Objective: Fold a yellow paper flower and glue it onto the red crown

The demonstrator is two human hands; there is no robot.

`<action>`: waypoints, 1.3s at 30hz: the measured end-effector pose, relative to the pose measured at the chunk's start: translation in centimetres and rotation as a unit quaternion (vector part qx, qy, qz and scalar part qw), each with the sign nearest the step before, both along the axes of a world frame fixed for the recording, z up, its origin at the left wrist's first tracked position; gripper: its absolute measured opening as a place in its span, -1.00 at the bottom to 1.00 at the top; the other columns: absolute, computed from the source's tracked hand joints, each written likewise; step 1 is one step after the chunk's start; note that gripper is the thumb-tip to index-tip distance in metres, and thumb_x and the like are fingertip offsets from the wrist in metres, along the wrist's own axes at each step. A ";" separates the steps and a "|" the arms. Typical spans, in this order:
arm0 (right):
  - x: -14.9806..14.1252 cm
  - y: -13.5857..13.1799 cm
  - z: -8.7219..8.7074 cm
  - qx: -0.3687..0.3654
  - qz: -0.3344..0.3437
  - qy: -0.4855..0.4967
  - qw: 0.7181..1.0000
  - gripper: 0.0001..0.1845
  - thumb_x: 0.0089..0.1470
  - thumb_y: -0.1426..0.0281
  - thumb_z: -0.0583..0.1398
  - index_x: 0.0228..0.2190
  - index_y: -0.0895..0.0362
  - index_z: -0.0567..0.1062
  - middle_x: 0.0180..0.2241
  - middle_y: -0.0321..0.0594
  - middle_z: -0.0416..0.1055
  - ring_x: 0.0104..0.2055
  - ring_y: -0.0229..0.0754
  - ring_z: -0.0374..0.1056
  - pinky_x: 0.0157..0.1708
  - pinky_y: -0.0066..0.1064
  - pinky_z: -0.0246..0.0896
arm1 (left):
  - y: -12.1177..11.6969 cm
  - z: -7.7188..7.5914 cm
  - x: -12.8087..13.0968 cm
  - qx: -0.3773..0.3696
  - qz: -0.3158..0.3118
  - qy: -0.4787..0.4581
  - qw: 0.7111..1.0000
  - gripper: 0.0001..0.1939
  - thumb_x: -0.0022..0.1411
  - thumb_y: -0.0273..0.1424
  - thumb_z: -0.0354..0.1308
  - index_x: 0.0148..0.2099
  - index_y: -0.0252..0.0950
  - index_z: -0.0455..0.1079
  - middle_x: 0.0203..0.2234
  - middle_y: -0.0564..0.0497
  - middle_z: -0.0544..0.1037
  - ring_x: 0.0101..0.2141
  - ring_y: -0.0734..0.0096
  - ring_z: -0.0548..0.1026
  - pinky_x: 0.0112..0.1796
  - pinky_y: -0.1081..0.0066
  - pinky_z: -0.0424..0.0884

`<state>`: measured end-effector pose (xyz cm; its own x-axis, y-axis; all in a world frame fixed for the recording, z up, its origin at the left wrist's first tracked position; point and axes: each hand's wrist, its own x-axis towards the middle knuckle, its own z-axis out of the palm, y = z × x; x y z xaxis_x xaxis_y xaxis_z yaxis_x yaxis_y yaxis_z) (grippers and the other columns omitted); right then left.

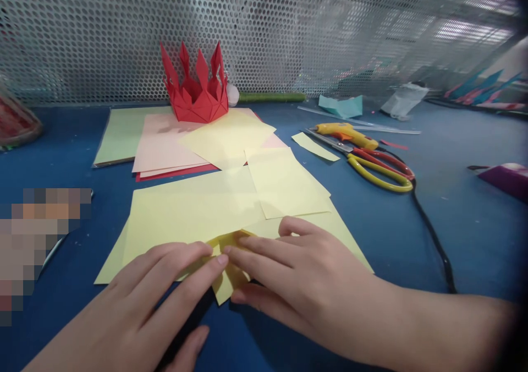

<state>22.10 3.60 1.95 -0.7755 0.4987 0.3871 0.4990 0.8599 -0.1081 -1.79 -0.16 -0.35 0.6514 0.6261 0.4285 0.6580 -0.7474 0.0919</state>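
Observation:
My left hand (pixel 157 289) and my right hand (pixel 297 273) meet near the front edge of the blue table (pixel 454 212). Both press with stretched fingers on a small folded yellow paper piece (pixel 226 284). The fingertips of the two hands touch over its top. The piece lies on larger pale yellow sheets (pixel 193 212). Most of the folded piece is hidden under my fingers.
A red paper crown (pixel 194 94) stands at the back on pink, red and green sheets (pixel 160 141). Yellow-handled scissors (pixel 377 168), a yellow glue gun (pixel 346 134) and its black cord (pixel 433 234) lie to the right. A perforated metal screen (pixel 264 25) closes the back.

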 end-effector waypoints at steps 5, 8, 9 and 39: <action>0.1 -0.1 0.0 0.018 0.028 -0.080 0.996 -0.80 0.31 0.44 0.13 -0.09 0.19 0.51 -0.27 -0.18 0.57 -0.45 -0.23 0.41 -0.49 -0.27 0.01 | -0.1 0.1 -0.2 -0.002 0.000 0.014 1.000 -0.52 0.36 -0.52 -0.01 0.30 -0.34 0.15 0.05 -0.07 0.42 0.09 0.31 0.33 0.22 0.43 0.07; 0.2 -0.1 0.0 0.021 0.032 -0.089 0.995 -0.77 0.34 0.44 0.10 -0.05 0.21 0.49 -0.22 -0.13 0.58 -0.45 -0.25 0.41 -0.49 -0.26 0.03 | -0.2 -0.1 0.0 0.002 -0.007 0.012 1.000 -0.59 0.38 -0.53 -0.05 0.25 -0.33 0.21 0.02 -0.06 0.43 0.06 0.29 0.34 0.21 0.39 0.08; 0.2 -0.1 0.1 0.023 0.028 -0.081 0.996 -0.76 0.35 0.44 0.08 -0.07 0.22 0.50 -0.22 -0.12 0.58 -0.46 -0.25 0.41 -0.50 -0.26 0.02 | -0.2 -0.1 0.1 0.005 -0.009 0.009 1.000 -0.61 0.39 -0.54 -0.05 0.22 -0.32 0.24 0.00 -0.06 0.44 0.05 0.28 0.35 0.20 0.37 0.10; 0.3 0.1 -0.1 -0.049 0.011 0.004 0.999 -0.88 0.28 0.51 0.16 -0.26 0.12 0.52 -0.21 -0.29 0.59 -0.51 -0.26 0.29 -0.44 -0.32 -0.02 | -0.9 -0.5 -0.5 0.119 0.059 0.037 0.990 -0.60 0.35 -0.31 0.07 0.19 -0.28 0.35 -0.10 -0.12 0.56 -0.12 -0.01 0.45 -0.08 0.03 0.31</action>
<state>22.39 3.73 1.90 -0.7835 0.5178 0.3436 0.4791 0.8555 -0.1966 -2.24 -1.08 -0.84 0.6153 0.5867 0.5265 0.7401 -0.6600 -0.1294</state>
